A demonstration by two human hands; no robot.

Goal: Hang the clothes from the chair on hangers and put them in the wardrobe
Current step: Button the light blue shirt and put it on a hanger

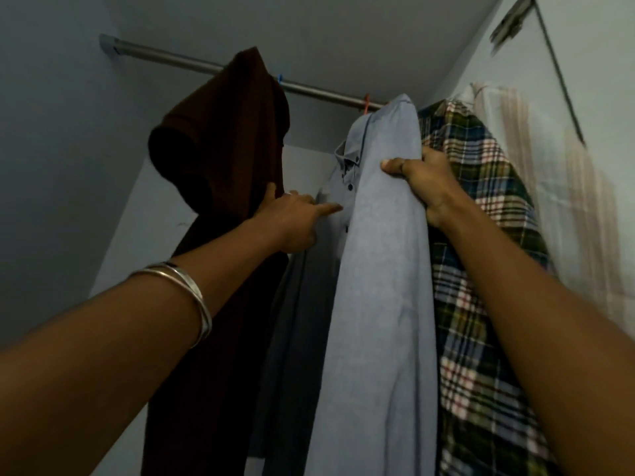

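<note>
A light blue button shirt (381, 269) hangs from the wardrobe rod (206, 65) on an orange hanger (367, 104). My right hand (417, 182) grips the shirt's right shoulder edge, thumb over the cloth. My left hand (292, 219) reaches between the blue shirt and a dark brown T-shirt (233, 139), with a finger stretched out onto the blue shirt's front near the buttons. The brown T-shirt hangs on a blue hanger (280, 79) to the left.
A green plaid shirt (481, 269) hangs right of the blue one, and a pale striped garment (549, 187) beyond it. The wardrobe's grey side wall (68, 166) stands at the left and the door (604, 97) at the right.
</note>
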